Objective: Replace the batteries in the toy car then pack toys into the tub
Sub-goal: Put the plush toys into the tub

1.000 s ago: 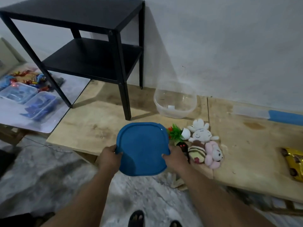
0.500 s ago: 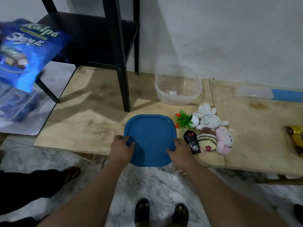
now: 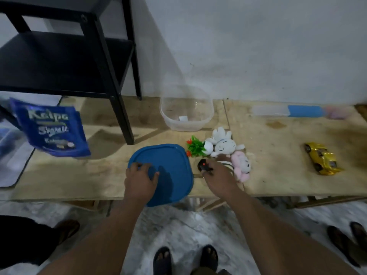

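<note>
Left hand [image 3: 141, 180] rests on the near-left part of the blue lid [image 3: 164, 173], fingers curled over its edge, so that grip holds the lid. Right hand [image 3: 219, 180] has come off the lid since half a second ago and now sits over the small black remote [image 3: 204, 166] just right of it, thumb and fingers closing round it; the far fingers are hidden, so I read it as a pinch, not certain. The lid is down flat at the bench [image 3: 79, 175] front edge, centre of frame, no longer carried with both hands. Soft toys [image 3: 232, 153] and a little green plant toy [image 3: 195, 148] are clustered touching each other just right of the lid. The clear tub [image 3: 186, 114] stands open and empty behind them, near the wall. The gold toy car [image 3: 322, 161] lies well apart at the right of frame, untouched. A blue snack bag [image 3: 53, 132] hangs at the left, lower than before. Judgement: tub is open and ready, but the battery swap hasn't visibly begun; the remote pickup may lead into it or into packing.
</note>
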